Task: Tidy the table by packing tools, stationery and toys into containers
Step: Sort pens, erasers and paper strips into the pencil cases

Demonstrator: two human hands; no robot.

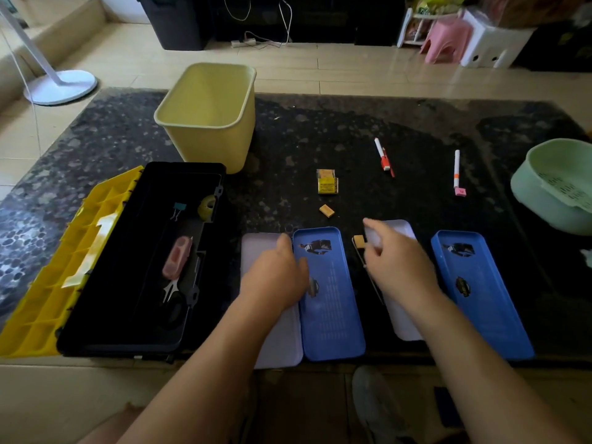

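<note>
My left hand (275, 274) covers the white tray (282, 341) left of the blue tin pencil-case lid (331, 309); my right hand (395, 262) curls right of it. I cannot tell either grip. Lid print unreadable.

Place: a home living room.
Floor: glossy beige tiles (352, 68) ran around a low, dark speckled surface (320, 129).
Seats: a pink plastic stool (445, 40) and a white stool (490, 46) stood at 1 o'clock.
Appliances: a white fan base (61, 86) stood at 10 o'clock; a power strip (243, 43) with cables (285, 24) lay at 12.
</note>
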